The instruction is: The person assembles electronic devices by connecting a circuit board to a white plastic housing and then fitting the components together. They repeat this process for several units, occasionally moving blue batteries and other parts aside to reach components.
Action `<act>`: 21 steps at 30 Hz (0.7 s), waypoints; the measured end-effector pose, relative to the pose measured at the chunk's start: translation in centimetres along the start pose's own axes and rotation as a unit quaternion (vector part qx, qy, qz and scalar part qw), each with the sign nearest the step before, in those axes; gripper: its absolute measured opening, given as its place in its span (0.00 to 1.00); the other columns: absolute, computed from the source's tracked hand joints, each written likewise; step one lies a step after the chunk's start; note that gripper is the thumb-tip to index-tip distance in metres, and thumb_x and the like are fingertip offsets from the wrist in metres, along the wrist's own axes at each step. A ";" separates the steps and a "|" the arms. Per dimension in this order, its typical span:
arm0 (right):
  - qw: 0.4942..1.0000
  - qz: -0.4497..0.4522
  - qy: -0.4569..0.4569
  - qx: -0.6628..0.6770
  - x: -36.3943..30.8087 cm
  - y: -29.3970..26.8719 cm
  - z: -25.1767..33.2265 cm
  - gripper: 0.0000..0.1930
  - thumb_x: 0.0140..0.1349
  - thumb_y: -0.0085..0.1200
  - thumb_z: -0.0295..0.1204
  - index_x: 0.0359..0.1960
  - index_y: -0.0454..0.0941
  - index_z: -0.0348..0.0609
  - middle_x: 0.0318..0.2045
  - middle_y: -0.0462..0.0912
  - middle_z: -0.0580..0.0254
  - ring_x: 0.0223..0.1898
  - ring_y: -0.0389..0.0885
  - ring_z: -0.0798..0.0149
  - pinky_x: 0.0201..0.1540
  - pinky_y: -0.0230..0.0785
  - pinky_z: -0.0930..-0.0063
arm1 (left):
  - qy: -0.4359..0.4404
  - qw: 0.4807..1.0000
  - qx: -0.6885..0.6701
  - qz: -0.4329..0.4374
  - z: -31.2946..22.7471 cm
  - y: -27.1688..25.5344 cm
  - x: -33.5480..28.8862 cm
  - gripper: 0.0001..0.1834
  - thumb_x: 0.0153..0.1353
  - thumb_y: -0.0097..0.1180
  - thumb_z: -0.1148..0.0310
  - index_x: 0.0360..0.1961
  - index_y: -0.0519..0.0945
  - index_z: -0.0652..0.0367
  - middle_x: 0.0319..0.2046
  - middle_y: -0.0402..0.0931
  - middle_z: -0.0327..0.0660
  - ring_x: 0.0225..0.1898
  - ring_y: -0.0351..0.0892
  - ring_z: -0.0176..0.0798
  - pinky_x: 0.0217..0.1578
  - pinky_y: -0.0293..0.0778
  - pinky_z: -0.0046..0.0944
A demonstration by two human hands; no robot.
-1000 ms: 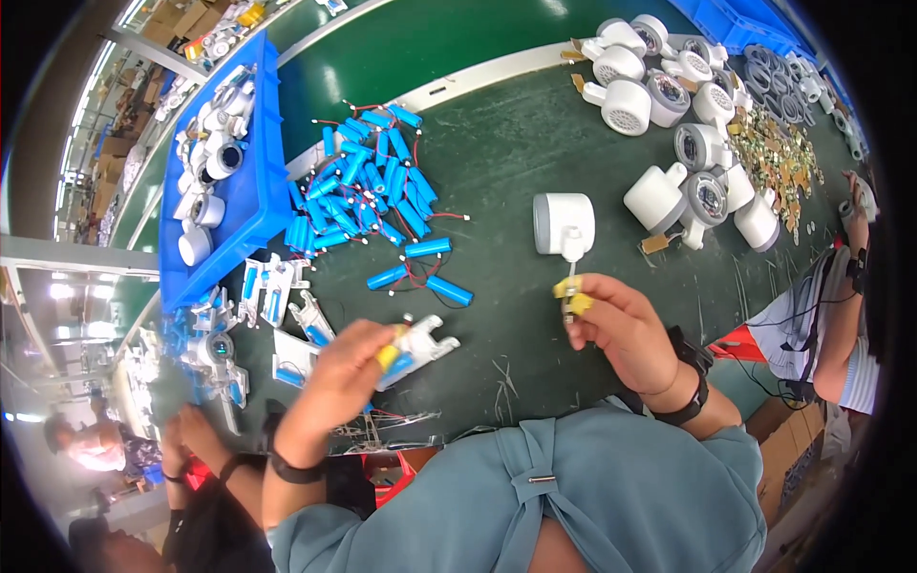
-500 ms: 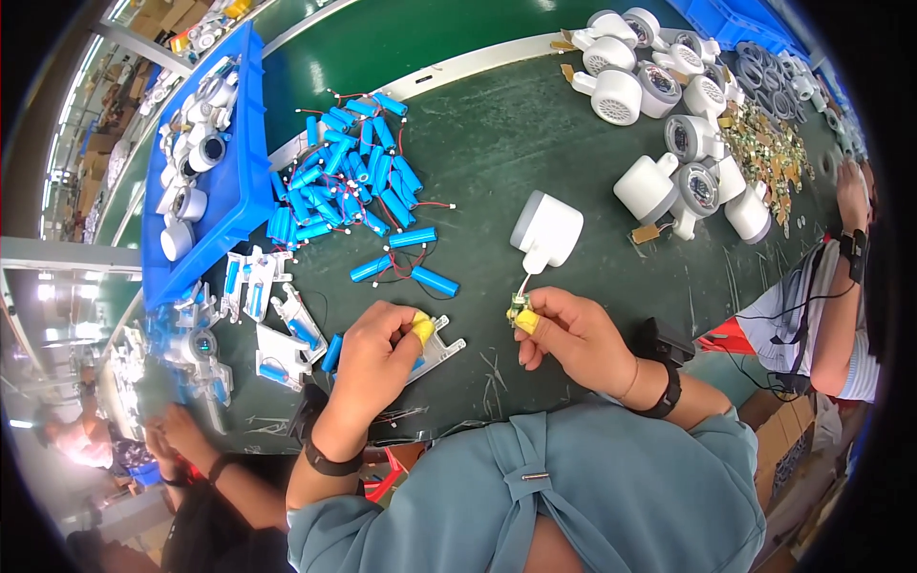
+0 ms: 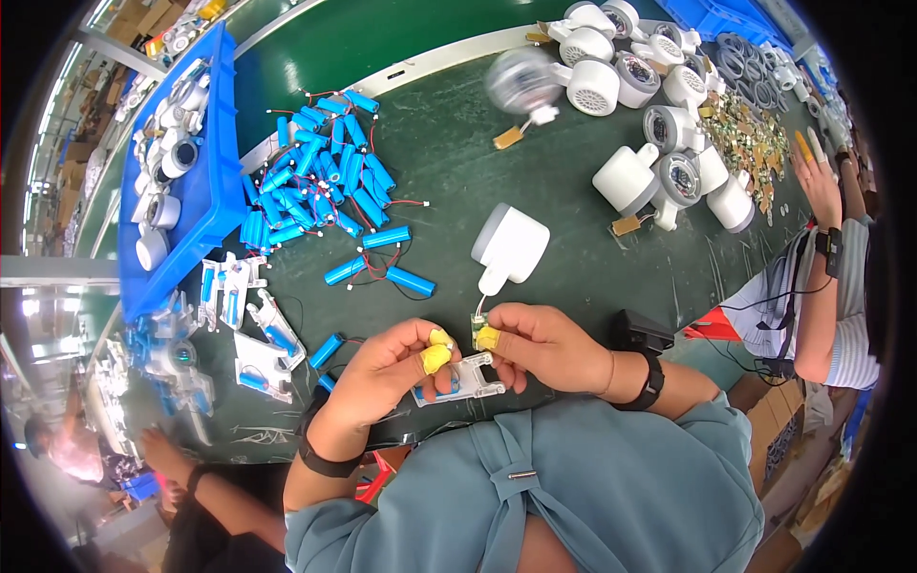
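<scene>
Left hand (image 3: 387,377) and right hand (image 3: 544,346) both close their grip on a white battery holder (image 3: 460,380) above the green counter (image 3: 458,153), a white housing (image 3: 511,245) just beyond

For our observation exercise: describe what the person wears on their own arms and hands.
Both forearms are bare below blue-grey sleeves. The left hand and right hand each wear yellow finger cots on fingertips. Each wrist carries a black band: left wristband, right wristband.
</scene>
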State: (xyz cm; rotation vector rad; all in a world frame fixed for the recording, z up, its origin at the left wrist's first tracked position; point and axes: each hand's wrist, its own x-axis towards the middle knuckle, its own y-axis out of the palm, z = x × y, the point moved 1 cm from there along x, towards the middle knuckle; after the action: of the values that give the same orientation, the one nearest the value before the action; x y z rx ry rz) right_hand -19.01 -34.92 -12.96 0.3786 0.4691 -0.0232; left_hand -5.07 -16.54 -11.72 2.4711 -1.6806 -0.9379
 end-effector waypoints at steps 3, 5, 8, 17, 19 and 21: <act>1.000 -0.011 0.005 -0.006 -0.4 0.0 0.8 0.07 0.71 0.44 0.28 0.39 0.72 0.38 0.26 0.76 0.67 0.23 0.74 0.77 0.23 0.66 0.81 | 0.023 0.996 0.076 -0.032 0.9 0.0 0.1 0.07 0.67 0.52 0.76 0.45 0.76 0.64 0.34 0.78 0.37 0.30 0.77 0.27 0.31 0.74 0.28; 1.000 -0.016 0.012 -0.011 -0.3 -0.1 0.8 0.07 0.71 0.44 0.29 0.39 0.73 0.38 0.25 0.75 0.69 0.22 0.72 0.78 0.23 0.63 0.81 | 0.045 0.988 0.131 -0.064 1.3 0.4 0.3 0.08 0.65 0.53 0.79 0.45 0.76 0.63 0.37 0.78 0.38 0.30 0.77 0.27 0.30 0.73 0.27; 1.000 0.002 -0.009 -0.015 0.0 -0.2 0.3 0.08 0.70 0.45 0.28 0.37 0.74 0.38 0.24 0.74 0.70 0.22 0.68 0.78 0.24 0.60 0.80 | 0.190 0.895 0.382 -0.130 1.1 1.6 0.4 0.15 0.54 0.58 0.80 0.44 0.74 0.63 0.32 0.75 0.44 0.24 0.77 0.38 0.26 0.73 0.36; 0.994 -0.033 -0.044 -0.099 0.0 0.1 0.3 0.05 0.67 0.47 0.25 0.36 0.74 0.36 0.22 0.72 0.64 0.25 0.67 0.72 0.28 0.63 0.72 | 0.265 0.844 0.445 -0.139 1.0 2.2 0.8 0.15 0.53 0.58 0.82 0.43 0.74 0.64 0.34 0.76 0.42 0.24 0.76 0.32 0.25 0.71 0.32; 0.978 -0.052 -0.096 -0.176 0.0 0.2 0.1 0.04 0.66 0.47 0.24 0.36 0.73 0.36 0.23 0.73 0.59 0.24 0.69 0.68 0.28 0.64 0.71 | 0.271 0.829 0.469 -0.139 0.5 2.3 0.7 0.16 0.52 0.59 0.82 0.42 0.74 0.63 0.34 0.77 0.43 0.23 0.76 0.36 0.24 0.71 0.34; 0.970 -0.064 -0.117 -0.202 0.0 0.3 -0.1 0.04 0.66 0.47 0.23 0.36 0.73 0.36 0.23 0.74 0.57 0.23 0.70 0.66 0.28 0.64 0.70 | 0.276 0.814 0.493 -0.138 0.4 2.4 0.8 0.16 0.50 0.59 0.82 0.42 0.74 0.63 0.33 0.77 0.43 0.23 0.77 0.39 0.23 0.72 0.36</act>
State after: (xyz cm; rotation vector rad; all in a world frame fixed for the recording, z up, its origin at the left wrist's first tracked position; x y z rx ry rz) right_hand -18.96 -34.59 -12.93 -0.0559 0.2551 -0.0954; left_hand -7.05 -18.09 -11.60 3.0889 -1.8301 0.9175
